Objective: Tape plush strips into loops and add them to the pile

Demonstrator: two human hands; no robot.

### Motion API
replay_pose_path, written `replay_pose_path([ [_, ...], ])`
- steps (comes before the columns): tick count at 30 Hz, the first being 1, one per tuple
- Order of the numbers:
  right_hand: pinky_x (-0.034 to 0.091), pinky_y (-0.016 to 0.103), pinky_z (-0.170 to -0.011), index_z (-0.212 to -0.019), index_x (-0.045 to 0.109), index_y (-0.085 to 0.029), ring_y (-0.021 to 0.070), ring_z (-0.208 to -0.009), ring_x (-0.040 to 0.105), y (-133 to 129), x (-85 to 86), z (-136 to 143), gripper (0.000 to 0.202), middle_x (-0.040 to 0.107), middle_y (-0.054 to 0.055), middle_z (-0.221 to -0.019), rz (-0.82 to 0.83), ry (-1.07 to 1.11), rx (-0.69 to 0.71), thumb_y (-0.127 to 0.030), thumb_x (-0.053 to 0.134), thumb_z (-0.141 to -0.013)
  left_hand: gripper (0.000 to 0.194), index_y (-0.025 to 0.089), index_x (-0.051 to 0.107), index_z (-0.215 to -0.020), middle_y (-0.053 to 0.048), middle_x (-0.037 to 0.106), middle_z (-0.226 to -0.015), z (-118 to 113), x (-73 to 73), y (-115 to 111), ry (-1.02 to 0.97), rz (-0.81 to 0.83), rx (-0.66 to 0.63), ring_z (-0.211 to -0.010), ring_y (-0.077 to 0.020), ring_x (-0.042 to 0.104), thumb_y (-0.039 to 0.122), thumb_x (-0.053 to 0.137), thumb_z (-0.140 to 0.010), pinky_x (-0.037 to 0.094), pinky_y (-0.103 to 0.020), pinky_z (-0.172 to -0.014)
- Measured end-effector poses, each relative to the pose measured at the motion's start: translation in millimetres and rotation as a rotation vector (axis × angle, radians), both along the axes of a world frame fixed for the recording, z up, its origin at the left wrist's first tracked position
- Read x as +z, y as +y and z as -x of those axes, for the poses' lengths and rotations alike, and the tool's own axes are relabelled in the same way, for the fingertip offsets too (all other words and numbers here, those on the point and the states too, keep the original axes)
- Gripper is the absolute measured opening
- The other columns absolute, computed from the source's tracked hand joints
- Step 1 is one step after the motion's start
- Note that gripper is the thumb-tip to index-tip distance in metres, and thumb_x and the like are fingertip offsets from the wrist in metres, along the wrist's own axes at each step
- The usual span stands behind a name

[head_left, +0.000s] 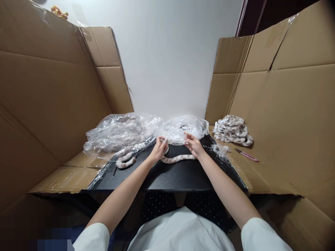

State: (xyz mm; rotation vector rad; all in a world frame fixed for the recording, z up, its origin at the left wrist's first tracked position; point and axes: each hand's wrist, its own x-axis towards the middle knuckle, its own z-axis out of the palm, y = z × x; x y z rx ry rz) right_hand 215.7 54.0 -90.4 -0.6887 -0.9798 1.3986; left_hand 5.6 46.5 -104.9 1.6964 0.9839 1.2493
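A fluffy white strip with brownish spots (178, 159) hangs in a shallow curve between my two hands, its lower part at the black tabletop (171, 179). My left hand (159, 150) is closed around one end, with a small whitish bit showing at the fingertips. On the other side, my right hand (193, 145) pinches a pale end between thumb and fingers. Just beyond both hands sits a clear plastic bag (170, 129) with small white and dark pieces inside. To the left lies another fluffy spotted strip (125, 163), partly under a larger plastic bag.
The larger clear bag (104, 137) bulges with fluffy material at the left. A pile of spotted strips (232, 129) with white tags lies right, near loose fluff (220, 150) and a pink-handled cutting tool (248, 155). Cardboard walls (295, 115) enclose both sides.
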Motion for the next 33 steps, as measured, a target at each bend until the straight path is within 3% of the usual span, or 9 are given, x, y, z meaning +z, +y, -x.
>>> replay_pose_path([
  [5, 0.046, 0.023, -0.061, -0.104, 0.067, -0.022, 0.0095, -0.065, 0.055, -4, -4.5, -2, 0.05, 0.062, -0.004, -0.072, -0.056, -0.05, 0.079, -0.025, 0.078, -0.055, 0.022, 0.024, 0.03, -0.088, 0.009, 0.03, -0.061, -22, 8.4, -6, -0.179, 0.259, -0.074, -0.048, -0.0066, 0.027, 0.031, 0.049, -0.079, 0.022, -0.02, -0.049],
  [12, 0.04, 0.024, -0.058, -0.11, 0.06, -0.02, 0.008, -0.054, 0.045, -15, -7.6, 11, 0.053, 0.051, -0.009, -0.061, -0.186, -0.25, 0.146, -0.033, 0.076, -0.062, 0.017, 0.021, 0.035, -0.082, 0.009, 0.033, -0.059, -28, 7.3, -16, -0.218, 0.482, -0.267, -0.045, -0.0043, 0.03, 0.023, 0.05, -0.072, 0.03, -0.019, -0.051],
  [14, 0.04, 0.024, -0.058, -0.111, 0.057, -0.021, 0.0072, -0.054, 0.041, -15, -8.3, 11, 0.057, 0.044, -0.01, -0.06, -0.204, -0.279, 0.137, -0.03, 0.078, -0.059, 0.019, 0.02, 0.038, -0.084, 0.008, 0.04, -0.062, -29, 6.8, -18, -0.239, 0.493, -0.318, -0.046, -0.0037, 0.033, 0.021, 0.051, -0.071, 0.031, -0.018, -0.052],
  [17, 0.044, 0.025, -0.07, -0.114, 0.052, -0.024, 0.0097, -0.067, 0.05, -14, -9.1, 7, 0.068, 0.044, -0.009, -0.069, -0.271, -0.304, 0.025, -0.024, 0.081, -0.052, 0.025, 0.02, 0.042, -0.092, 0.005, 0.049, -0.066, -31, 6.8, -21, -0.239, 0.501, -0.342, -0.047, -0.0039, 0.035, 0.019, 0.052, -0.069, 0.027, -0.018, -0.05],
  [19, 0.045, 0.027, -0.079, -0.119, 0.047, -0.026, 0.0132, -0.082, 0.057, -14, -9.2, 4, 0.074, 0.046, -0.007, -0.077, -0.332, -0.327, -0.035, -0.023, 0.08, -0.053, 0.036, 0.021, 0.041, -0.104, 0.006, 0.048, -0.064, -31, 6.5, -22, -0.236, 0.521, -0.329, -0.045, -0.0042, 0.034, 0.02, 0.051, -0.069, 0.024, -0.017, -0.048],
  [21, 0.045, 0.029, -0.084, -0.124, 0.042, -0.028, 0.0157, -0.092, 0.06, -14, -9.7, 2, 0.079, 0.047, -0.005, -0.083, -0.371, -0.373, -0.002, -0.022, 0.079, -0.054, 0.048, 0.023, 0.037, -0.115, 0.008, 0.041, -0.06, -30, 5.6, -22, -0.243, 0.545, -0.318, -0.043, -0.0043, 0.031, 0.02, 0.05, -0.069, 0.021, -0.017, -0.047],
  [27, 0.049, 0.029, -0.08, -0.133, 0.036, -0.028, 0.0116, -0.079, 0.058, -18, -13.2, 9, 0.085, 0.044, -0.005, -0.087, -0.462, -0.472, 0.146, -0.02, 0.077, -0.059, 0.061, 0.02, 0.034, -0.128, 0.012, 0.027, -0.054, -25, 2.0, -18, -0.197, 0.646, -0.418, -0.039, -0.0043, 0.023, 0.017, 0.049, -0.07, 0.015, -0.015, -0.044],
  [30, 0.049, 0.026, -0.072, -0.135, 0.035, -0.027, 0.0091, -0.071, 0.055, -19, -14.3, 10, 0.086, 0.043, -0.005, -0.085, -0.48, -0.492, 0.136, -0.019, 0.076, -0.06, 0.062, 0.019, 0.031, -0.131, 0.011, 0.036, -0.055, -26, 0.9, -19, -0.201, 0.657, -0.444, -0.04, -0.0051, 0.031, 0.019, 0.052, -0.073, 0.02, -0.015, -0.044],
  [33, 0.048, 0.023, -0.066, -0.136, 0.034, -0.027, 0.0088, -0.069, 0.056, -19, -14.7, 8, 0.083, 0.043, -0.004, -0.087, -0.483, -0.55, 0.078, -0.018, 0.074, -0.063, 0.058, 0.019, 0.031, -0.128, 0.005, 0.054, -0.066, -28, 0.2, -23, -0.162, 0.524, -0.356, -0.051, -0.008, 0.048, 0.029, 0.06, -0.079, 0.033, -0.018, -0.049],
])
